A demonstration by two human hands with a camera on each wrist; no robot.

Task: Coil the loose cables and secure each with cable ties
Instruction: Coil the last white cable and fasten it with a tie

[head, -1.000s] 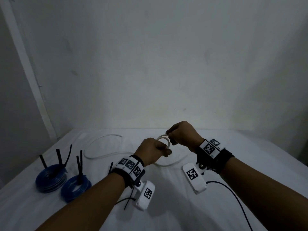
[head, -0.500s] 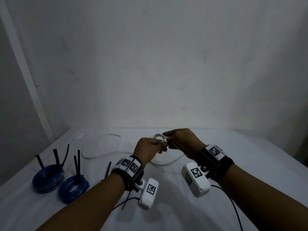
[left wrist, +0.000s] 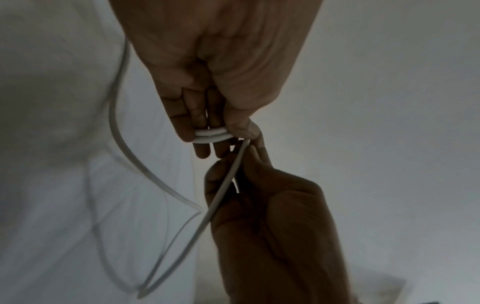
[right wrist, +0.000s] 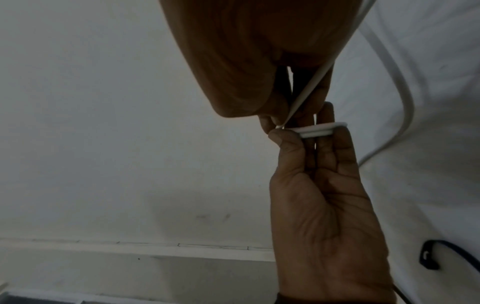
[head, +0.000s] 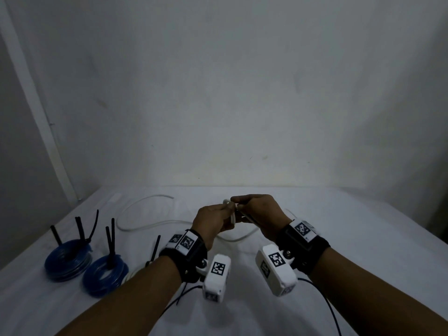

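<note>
White cable (head: pixel 145 223) is wound in small loops round the left hand (head: pixel 213 221) fingers (left wrist: pixel 200 123), thumb pinching them; the right hand (head: pixel 261 214) at 3 o'clock pinches the running strand. Slack trails over the bench (head: pixel 363 238) toward 10 o'clock.

Bare forearms, black wrist straps (head: pixel 306 248) w/ b&w marker tags, white cam boxes (head: pixel 276 272), thin black cables (head: pixel 326 304)

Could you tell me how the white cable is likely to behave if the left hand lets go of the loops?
The white cable would probably spring open: it lies in broad curves on the sheet, so it looks springy. It seems light, since the left hand's fingers hold two loops. The right hand guides the tail, likely smooth enough to slide.
</note>
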